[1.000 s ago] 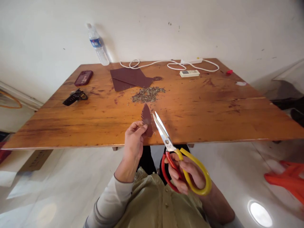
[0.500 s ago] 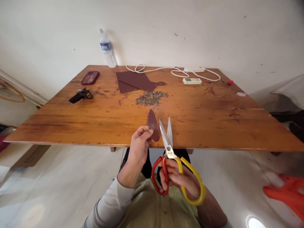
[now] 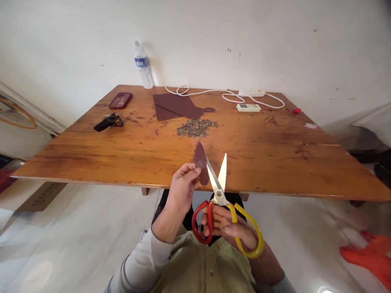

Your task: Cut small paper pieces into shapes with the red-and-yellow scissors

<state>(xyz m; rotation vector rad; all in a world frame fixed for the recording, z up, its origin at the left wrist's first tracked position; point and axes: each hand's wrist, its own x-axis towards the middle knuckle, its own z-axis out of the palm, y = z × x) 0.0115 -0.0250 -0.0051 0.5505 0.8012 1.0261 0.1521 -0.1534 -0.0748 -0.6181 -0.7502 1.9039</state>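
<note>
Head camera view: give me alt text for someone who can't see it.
A person's left hand pinches a serrated, leaf-shaped brown cutout while the right hand holds open red-and-yellow scissors at its edge, over a wooden table. Farther back lie trimmings and brown sheets.

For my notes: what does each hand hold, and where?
Left hand pinches the brown leaf cutout at its base; right hand holds the scissors by the handles.

I count one pair of scissors (image 3: pixel 218 194), one cutout (image 3: pixel 200 160), two sheets (image 3: pixel 179 105) at twelve o'clock, one bottle (image 3: pixel 143 69), one phone (image 3: pixel 121 100), one remote (image 3: pixel 248 108)
</note>
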